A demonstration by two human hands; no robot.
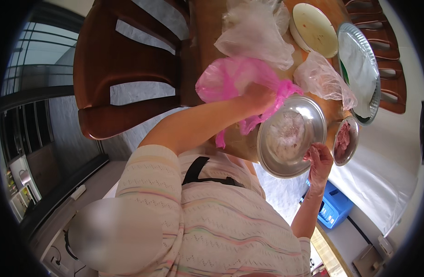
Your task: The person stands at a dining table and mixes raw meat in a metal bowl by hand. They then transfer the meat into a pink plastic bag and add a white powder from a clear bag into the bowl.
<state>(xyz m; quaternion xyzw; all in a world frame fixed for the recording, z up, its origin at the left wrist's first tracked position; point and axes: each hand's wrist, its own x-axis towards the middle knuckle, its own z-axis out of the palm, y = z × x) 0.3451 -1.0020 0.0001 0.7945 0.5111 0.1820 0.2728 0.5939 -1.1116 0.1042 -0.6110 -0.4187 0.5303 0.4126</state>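
Observation:
My left hand [260, 98] is at a pink plastic bag [222, 78], whose film wraps around the hand. Its fingers are hidden by the film, so their grip cannot be seen. Just beside it stands a wide stainless steel bowl [263, 152] with white powder [286, 133], like flour or starch, in the bottom. My right hand [319, 161] is over the bowl's near right rim. Its thumb and fingers are pinched together on a small reddish bit of raw meat [306, 156]. Right of the bowl, a small metal dish [352, 152] holds raw pink meat [343, 138].
Clear plastic bags [257, 38] lie at the back of the wooden table. Another clear bag [322, 76] sits behind the bowl. A cream oval basin [314, 29] and a lined metal tray [359, 69] stand beyond. A wooden chair [128, 65] is at left, a blue container [334, 206] below right.

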